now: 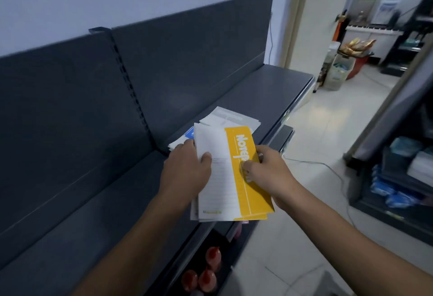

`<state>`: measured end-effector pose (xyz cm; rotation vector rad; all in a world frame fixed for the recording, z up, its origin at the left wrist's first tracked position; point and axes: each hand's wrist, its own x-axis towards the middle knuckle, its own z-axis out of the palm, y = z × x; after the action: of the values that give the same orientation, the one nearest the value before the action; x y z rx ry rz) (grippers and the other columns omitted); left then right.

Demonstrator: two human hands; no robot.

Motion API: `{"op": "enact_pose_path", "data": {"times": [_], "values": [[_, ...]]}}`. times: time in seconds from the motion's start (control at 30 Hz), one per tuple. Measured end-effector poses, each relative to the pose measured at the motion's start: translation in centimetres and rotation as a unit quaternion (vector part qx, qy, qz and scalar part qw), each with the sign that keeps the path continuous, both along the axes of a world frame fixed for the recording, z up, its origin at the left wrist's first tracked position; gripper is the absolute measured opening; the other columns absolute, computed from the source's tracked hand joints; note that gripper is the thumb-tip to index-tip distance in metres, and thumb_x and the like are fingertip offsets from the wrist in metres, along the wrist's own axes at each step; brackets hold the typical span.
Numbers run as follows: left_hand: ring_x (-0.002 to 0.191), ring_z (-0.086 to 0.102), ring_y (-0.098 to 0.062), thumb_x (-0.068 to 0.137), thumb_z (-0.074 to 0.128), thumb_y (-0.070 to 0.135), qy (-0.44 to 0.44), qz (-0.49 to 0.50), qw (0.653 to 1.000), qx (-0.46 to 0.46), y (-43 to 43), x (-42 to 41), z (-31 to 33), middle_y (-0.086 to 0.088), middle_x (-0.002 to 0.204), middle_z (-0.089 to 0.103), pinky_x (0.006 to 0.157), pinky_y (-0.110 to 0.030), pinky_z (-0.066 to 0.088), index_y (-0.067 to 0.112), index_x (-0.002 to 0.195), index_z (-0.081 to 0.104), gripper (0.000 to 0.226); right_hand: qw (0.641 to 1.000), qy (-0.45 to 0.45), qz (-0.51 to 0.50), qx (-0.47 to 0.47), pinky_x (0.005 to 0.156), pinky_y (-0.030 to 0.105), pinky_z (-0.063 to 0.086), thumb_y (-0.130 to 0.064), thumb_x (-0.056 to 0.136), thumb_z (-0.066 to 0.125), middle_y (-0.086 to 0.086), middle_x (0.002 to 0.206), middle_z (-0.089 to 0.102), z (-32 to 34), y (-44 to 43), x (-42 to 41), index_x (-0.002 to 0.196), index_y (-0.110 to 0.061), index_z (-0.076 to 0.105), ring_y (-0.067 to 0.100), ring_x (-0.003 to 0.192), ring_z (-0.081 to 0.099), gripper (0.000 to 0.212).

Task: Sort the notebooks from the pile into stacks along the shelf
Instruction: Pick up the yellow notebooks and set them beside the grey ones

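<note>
1. Dark grey metal shelving is running along a pale wall, and its top shelf [269,89] is stretching away towards an open doorway and a tiled floor on the right.
2. On that shelf the pile [230,117] is lying loosely fanned, with pale covers overlapping and a blue cover [189,134] poking out at its left edge. Nothing in it is squared up, so it is reading as unsorted.
3. A yellow-and-white notebook [243,178] is being held in the air just on the near side of the pile, over the shelf's front edge. Its cover is facing up, probably so that it can be read before a stack is chosen.
4. The left hand [185,174] is gripping the white side, with the thumb curling over the cover and the fingers tucked underneath, out of sight.
5. The right hand [269,171] is pinching the yellow band, with the thumb pressing on top and the fingers behind. Holding both sides is likely keeping the thin book flat.
6. Extra page edges are peeking out below the lower left corner, so a second notebook may be in the grasp, though I cannot tell.
7. No finished stacks are showing along the shelf, so the sorting is looking barely begun.
8. Red bottles [206,274] are standing on a lower shelf, taking no part.
</note>
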<state>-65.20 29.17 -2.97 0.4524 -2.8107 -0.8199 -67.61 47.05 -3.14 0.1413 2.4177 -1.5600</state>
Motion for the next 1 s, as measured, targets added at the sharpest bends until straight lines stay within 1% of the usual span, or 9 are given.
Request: {"op": "enact_pose_path", "data": {"times": [0.17, 0.27, 0.37, 0.47, 0.6, 0.77, 0.87, 0.93, 1.0], "values": [[0.093, 0.061, -0.023, 0.095, 0.051, 0.041, 0.003, -0.040, 0.999, 0.001, 2.7, -5.6, -0.6, 0.003, 0.101, 0.063, 0.077, -0.039, 0.050, 0.018, 0.100, 0.055, 0.024, 0.999, -0.004, -0.044, 0.014, 0.091, 0.053, 0.056, -0.016, 0.088, 0.061, -0.003, 0.105, 0.070, -0.4, 2.4, -4.1, 0.110, -0.025, 0.060, 0.025, 0.098, 0.068, 0.024], [0.092, 0.059, -0.020, 0.096, 0.051, 0.041, -0.009, -0.054, 0.998, -0.008, 4.4, -8.5, -0.9, 0.002, 0.103, 0.062, 0.073, -0.037, 0.046, 0.018, 0.105, 0.056, 0.026, 0.998, -0.013, -0.054, 0.014, 0.092, 0.052, 0.056, -0.014, 0.092, 0.061, -0.001, 0.107, 0.069, -0.5, 4.2, -6.4, 0.114, -0.022, 0.058, 0.026, 0.098, 0.067, 0.024], [0.095, 0.062, -0.019, 0.096, 0.051, 0.042, -0.010, -0.071, 0.997, -0.007, 6.5, -11.7, -1.0, 0.001, 0.109, 0.065, 0.074, -0.037, 0.051, 0.018, 0.116, 0.056, 0.032, 0.998, -0.017, -0.061, 0.019, 0.092, 0.051, 0.056, -0.017, 0.092, 0.062, -0.001, 0.111, 0.068, -0.4, 6.3, -9.3, 0.121, -0.022, 0.057, 0.026, 0.100, 0.067, 0.030], [0.095, 0.061, -0.018, 0.097, 0.053, 0.043, -0.006, -0.073, 0.997, -0.014, 9.0, -15.1, -1.0, 0.001, 0.114, 0.066, 0.074, -0.035, 0.051, 0.016, 0.121, 0.056, 0.036, 0.997, -0.011, -0.061, 0.036, 0.092, 0.054, 0.056, -0.022, 0.088, 0.062, -0.002, 0.110, 0.068, -0.7, 8.8, -12.6, 0.119, -0.024, 0.057, 0.027, 0.100, 0.067, 0.031], [0.088, 0.061, -0.016, 0.097, 0.053, 0.043, -0.018, -0.051, 0.998, -0.014, 12.6, -19.3, -1.5, 0.002, 0.106, 0.066, 0.069, -0.031, 0.048, 0.020, 0.114, 0.056, 0.028, 0.998, 0.002, -0.034, 0.048, 0.090, 0.052, 0.057, -0.021, 0.088, 0.062, -0.001, 0.105, 0.069, -0.7, 12.6, -17.3, 0.111, -0.023, 0.059, 0.025, 0.095, 0.067, 0.023], [0.089, 0.062, -0.019, 0.095, 0.055, 0.043, -0.025, -0.019, 0.999, -0.002, 17.3, -24.0, -1.5, 0.003, 0.102, 0.066, 0.073, -0.036, 0.051, 0.021, 0.108, 0.056, 0.026, 0.998, 0.025, -0.006, 0.059, 0.088, 0.050, 0.058, -0.025, 0.083, 0.057, 0.000, 0.108, 0.069, -1.1, 17.4, -23.0, 0.115, -0.025, 0.062, 0.026, 0.097, 0.068, 0.033], [0.090, 0.063, -0.019, 0.093, 0.056, 0.044, -0.021, 0.000, 1.000, 0.015, 19.3, -26.3, -1.3, 0.004, 0.100, 0.065, 0.078, -0.041, 0.056, 0.021, 0.106, 0.056, 0.026, 0.998, 0.022, 0.007, 0.063, 0.088, 0.049, 0.059, -0.015, 0.087, 0.056, -0.001, 0.101, 0.071, -1.0, 19.3, -26.5, 0.104, -0.024, 0.063, 0.024, 0.092, 0.069, 0.020], [0.088, 0.062, -0.019, 0.094, 0.055, 0.043, -0.025, 0.015, 0.999, 0.018, 20.0, -27.9, -1.1, 0.004, 0.098, 0.064, 0.075, -0.038, 0.054, 0.020, 0.105, 0.055, 0.025, 0.998, 0.025, 0.020, 0.059, 0.089, 0.049, 0.058, -0.012, 0.086, 0.056, -0.001, 0.098, 0.071, -0.7, 19.8, -28.8, 0.097, -0.024, 0.063, 0.024, 0.092, 0.069, 0.018], [0.086, 0.061, -0.019, 0.095, 0.055, 0.041, -0.022, 0.033, 0.999, 0.016, 20.1, -29.9, -0.9, 0.004, 0.098, 0.064, 0.069, -0.034, 0.048, 0.019, 0.105, 0.056, 0.025, 0.997, 0.030, 0.041, 0.052, 0.090, 0.050, 0.057, -0.013, 0.086, 0.056, -0.003, 0.099, 0.071, -0.4, 19.9, -31.1, 0.098, -0.022, 0.064, 0.022, 0.093, 0.068, 0.018]]}}
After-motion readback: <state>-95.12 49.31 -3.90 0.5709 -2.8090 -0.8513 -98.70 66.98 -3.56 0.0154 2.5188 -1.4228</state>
